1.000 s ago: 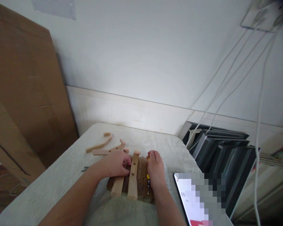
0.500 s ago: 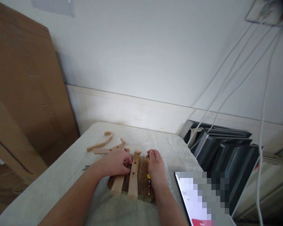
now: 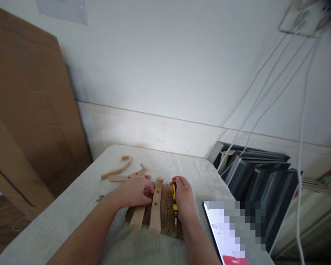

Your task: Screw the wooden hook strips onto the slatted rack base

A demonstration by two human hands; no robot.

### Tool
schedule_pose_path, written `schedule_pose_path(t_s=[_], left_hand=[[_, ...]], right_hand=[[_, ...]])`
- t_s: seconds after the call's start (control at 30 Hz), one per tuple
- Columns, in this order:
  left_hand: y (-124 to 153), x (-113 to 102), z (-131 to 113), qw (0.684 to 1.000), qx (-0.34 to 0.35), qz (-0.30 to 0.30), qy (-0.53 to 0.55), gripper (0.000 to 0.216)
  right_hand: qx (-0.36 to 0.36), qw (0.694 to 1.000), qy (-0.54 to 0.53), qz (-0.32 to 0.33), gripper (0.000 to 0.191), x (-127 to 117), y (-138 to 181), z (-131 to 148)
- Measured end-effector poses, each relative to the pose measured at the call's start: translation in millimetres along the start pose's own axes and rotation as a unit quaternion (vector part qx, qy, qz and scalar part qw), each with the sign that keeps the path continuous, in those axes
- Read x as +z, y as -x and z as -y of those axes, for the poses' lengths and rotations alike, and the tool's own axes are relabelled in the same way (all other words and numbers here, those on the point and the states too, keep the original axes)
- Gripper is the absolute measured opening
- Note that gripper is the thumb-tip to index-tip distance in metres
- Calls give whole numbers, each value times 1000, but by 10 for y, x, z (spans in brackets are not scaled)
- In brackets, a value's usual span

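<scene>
My right hand (image 3: 183, 197) is closed around a yellow and black screwdriver (image 3: 175, 202), its tip pointing down toward me above the right side of a brown wooden board (image 3: 167, 217) with several small holes. Over the board's left part, my left hand (image 3: 138, 191) has its fingers curled together; what lies between them is hidden. Beneath that hand lies a pale wooden hook (image 3: 138, 217), its middle covered. Beside it, a second wooden hook (image 3: 156, 209) with two dark holes rests lengthwise on the board, touched by neither palm.
Beyond my left hand lie two loose wooden hooks, one curved (image 3: 118, 170) and one nearer (image 3: 118, 178). Small dark screws (image 3: 100, 198) are by my left forearm. A tablet (image 3: 220, 232) stands right, dark panels (image 3: 253, 184) behind it. The cloth-covered table (image 3: 79, 209) meets the wall.
The screwdriver has turned slightly in my right hand, so more of its yellow and black handle shows. My left hand stays almost in place. The view has shifted a little.
</scene>
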State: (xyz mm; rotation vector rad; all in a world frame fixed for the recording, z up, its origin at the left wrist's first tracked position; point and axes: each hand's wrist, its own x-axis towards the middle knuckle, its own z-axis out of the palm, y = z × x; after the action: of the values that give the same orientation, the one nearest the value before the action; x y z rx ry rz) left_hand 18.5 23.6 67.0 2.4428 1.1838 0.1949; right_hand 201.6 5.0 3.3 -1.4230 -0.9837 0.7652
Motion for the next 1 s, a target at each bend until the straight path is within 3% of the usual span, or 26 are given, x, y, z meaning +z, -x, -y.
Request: schedule_pose_path(t_s=[1.0], left_hand=[[-10, 11, 18, 1000, 7, -12, 4, 21]], right_hand=[[-9, 1000, 19, 4, 24, 3, 8, -13]])
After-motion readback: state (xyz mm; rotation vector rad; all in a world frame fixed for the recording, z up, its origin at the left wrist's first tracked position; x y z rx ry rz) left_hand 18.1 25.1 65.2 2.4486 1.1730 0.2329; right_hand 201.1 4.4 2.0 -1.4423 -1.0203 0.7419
